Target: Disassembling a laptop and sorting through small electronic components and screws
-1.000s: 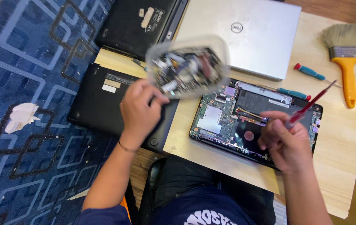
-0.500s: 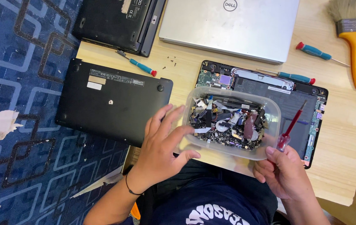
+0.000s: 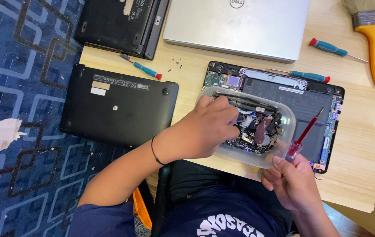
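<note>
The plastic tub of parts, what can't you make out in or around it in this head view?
- Left hand fingertips: buried in the clear tub.
- Small parts: too jumbled to identify.
- Open laptop: its middle hidden by the tub.
- Red screwdriver handle: covered by the right hand.

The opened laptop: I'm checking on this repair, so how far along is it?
Done: the opened laptop shows its board, its black bottom cover set aside. In hand: the left hand digs in the clear parts tub; the right hand holds a red screwdriver. Left: cover off, loose screws on the table.
</note>
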